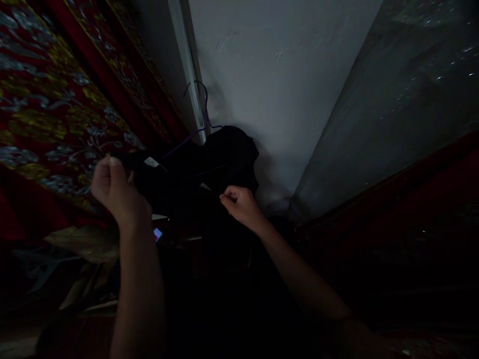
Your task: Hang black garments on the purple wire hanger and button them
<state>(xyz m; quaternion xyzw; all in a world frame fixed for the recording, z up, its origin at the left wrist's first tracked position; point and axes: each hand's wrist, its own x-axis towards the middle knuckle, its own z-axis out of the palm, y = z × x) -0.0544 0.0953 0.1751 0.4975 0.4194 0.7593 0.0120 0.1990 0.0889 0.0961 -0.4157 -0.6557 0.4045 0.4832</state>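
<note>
A black garment (232, 154) hangs in deep shadow on a purple wire hanger (206, 107), whose hook is up by a pale upright strip. A small white tag (151, 162) shows on the dark cloth. My left hand (119, 192) is raised at the garment's left side, thumb and fingers pinched together. My right hand (241, 205) is lower, in front of the garment's right part, its fingers also closed in a pinch. Darkness hides what either hand holds, if anything.
Red cloth with gold and silver ornament (56, 109) hangs at left. A pale wall (277, 65) stands behind, with a shiny translucent sheet (385, 99) at right. A small lit screen (157, 234) glows below my left hand. Dim clutter lies lower left.
</note>
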